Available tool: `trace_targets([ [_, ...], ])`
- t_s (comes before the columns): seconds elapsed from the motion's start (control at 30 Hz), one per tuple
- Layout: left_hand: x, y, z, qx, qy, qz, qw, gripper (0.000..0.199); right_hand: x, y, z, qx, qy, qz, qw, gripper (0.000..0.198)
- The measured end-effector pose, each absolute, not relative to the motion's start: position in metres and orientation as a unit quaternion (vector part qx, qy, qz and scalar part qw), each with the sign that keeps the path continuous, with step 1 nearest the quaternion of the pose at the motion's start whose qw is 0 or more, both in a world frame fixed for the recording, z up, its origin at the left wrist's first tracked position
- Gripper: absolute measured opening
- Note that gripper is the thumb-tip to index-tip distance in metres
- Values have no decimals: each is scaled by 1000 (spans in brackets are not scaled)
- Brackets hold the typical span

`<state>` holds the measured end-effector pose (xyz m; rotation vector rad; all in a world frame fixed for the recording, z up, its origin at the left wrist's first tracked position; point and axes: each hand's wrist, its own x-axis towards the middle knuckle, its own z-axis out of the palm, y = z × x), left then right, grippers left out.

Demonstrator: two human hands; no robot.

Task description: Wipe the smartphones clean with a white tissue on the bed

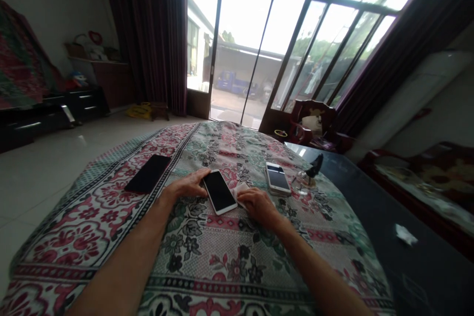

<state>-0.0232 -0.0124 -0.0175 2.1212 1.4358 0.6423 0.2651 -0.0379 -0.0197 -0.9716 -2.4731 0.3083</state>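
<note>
A white-framed smartphone (220, 192) with a dark screen lies face up on the patterned tablecloth. My left hand (189, 183) grips it by its left edge, fingers at the upper corner and thumb lower down. At the phone's right edge, my right hand (258, 203) is closed on a white tissue (240, 189), its fingertips bent over it. To the right sits another white smartphone (277, 177), which looks stacked on at least one more. Beside that stack is a clear bottle with a black spray top (314, 166). On the left lies a dark phone or small tablet (148, 174).
The floral tablecloth (237, 266) covers a round-edged table. A lower dark table (370, 207) adjoins on the right, with a crumpled white tissue (406, 234) on it. Behind are a wooden chair (314, 121) and glass doors (244, 59).
</note>
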Motion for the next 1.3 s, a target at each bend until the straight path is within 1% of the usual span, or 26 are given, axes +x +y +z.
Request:
trace_targets([
  [0.07, -23, -17, -19, 759, 538, 251, 268, 87, 272, -43, -19, -373, -886, 123, 245, 31],
  [0.13, -21, -22, -21, 739, 554, 280, 262, 87, 270, -45, -19, -397, -869, 124, 269, 31],
  [0.23, -14, -29, -27, 700, 595, 324, 225, 83, 254, -41, -17, -415, -851, 98, 306, 29],
  [0.33, -5, -33, -34, 683, 621, 336, 189, 74, 227, -32, -12, -398, -856, 75, 321, 29],
  [0.43, 0, -34, -39, 690, 621, 330, 167, 67, 195, -21, -7, -368, -874, 76, 307, 32],
  [0.53, 1, -35, -42, 697, 622, 321, 155, 65, 171, -8, -6, -367, -883, 80, 281, 33],
  [0.67, 1, -36, -42, 696, 620, 322, 165, 68, 160, 4, -9, -347, -908, 81, 218, 34],
  [0.73, 0, -35, -42, 692, 621, 323, 177, 71, 163, 4, -12, -317, -923, 81, 203, 36],
  [0.9, -3, -33, -40, 694, 615, 312, 206, 81, 187, -14, -17, -268, -932, 102, 221, 32],
  [1.13, 8, -17, -39, 722, 592, 291, 208, 81, 223, -48, -23, -266, -923, 109, 258, 32],
  [1.3, 19, 1, -34, 752, 578, 238, 209, 81, 237, -65, -21, -268, -920, 117, 261, 31],
])
